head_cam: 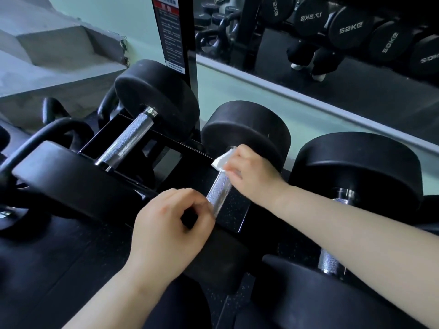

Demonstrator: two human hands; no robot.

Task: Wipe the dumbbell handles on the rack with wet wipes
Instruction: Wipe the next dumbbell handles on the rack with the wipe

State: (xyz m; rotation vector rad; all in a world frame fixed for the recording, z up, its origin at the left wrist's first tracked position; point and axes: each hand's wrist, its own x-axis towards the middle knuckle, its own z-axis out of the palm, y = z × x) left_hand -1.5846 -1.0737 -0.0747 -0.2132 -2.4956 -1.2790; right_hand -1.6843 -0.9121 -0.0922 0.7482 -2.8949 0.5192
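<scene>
Three black dumbbells lie side by side on a black rack [111, 129]. The middle dumbbell [247, 129] has a knurled steel handle [218, 192]. My right hand [249, 172] grips a white wet wipe [222, 160] wrapped round the far end of that handle, close to the far weight head. My left hand [166, 224] curls its fingers and thumb round the near end of the same handle. The left dumbbell's handle [128, 141] is bare. My right forearm hides much of the right dumbbell's handle [329, 262].
A wall mirror [332, 39] behind the rack reflects more dumbbells and a person's legs. A black upright post with a printed label [172, 32] stands behind the left dumbbell. Kettlebell handles [54, 110] show at the left. Dark speckled floor lies below.
</scene>
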